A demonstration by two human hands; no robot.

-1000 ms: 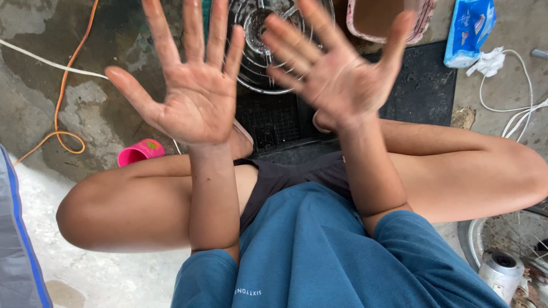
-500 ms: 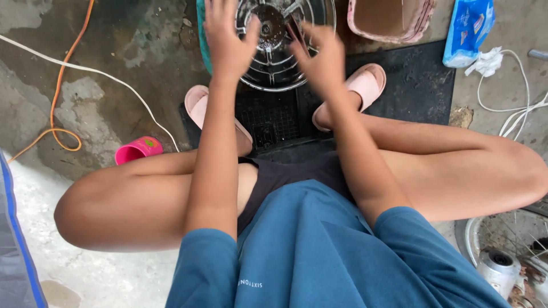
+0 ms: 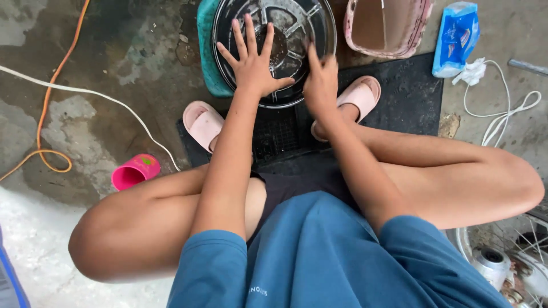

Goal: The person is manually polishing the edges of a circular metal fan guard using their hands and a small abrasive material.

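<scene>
I squat over a round black wire fan guard that lies flat on a teal basin at the top centre. My left hand rests palm down on the guard's near left part, fingers spread. On the guard's near right rim sits my right hand, fingers together and pointing away from me. Neither hand grips anything. My pink slippers stand on a black mat below the guard.
A pink cup lies on the wet concrete at the left, near an orange cable and a white cable. A pink container, a blue wipes pack and a white cord sit at the top right. Another fan part is at the bottom right.
Both hands, raised with palms open toward the camera a second ago, have dropped forward and down onto the fan guard. The view has tilted slightly.
</scene>
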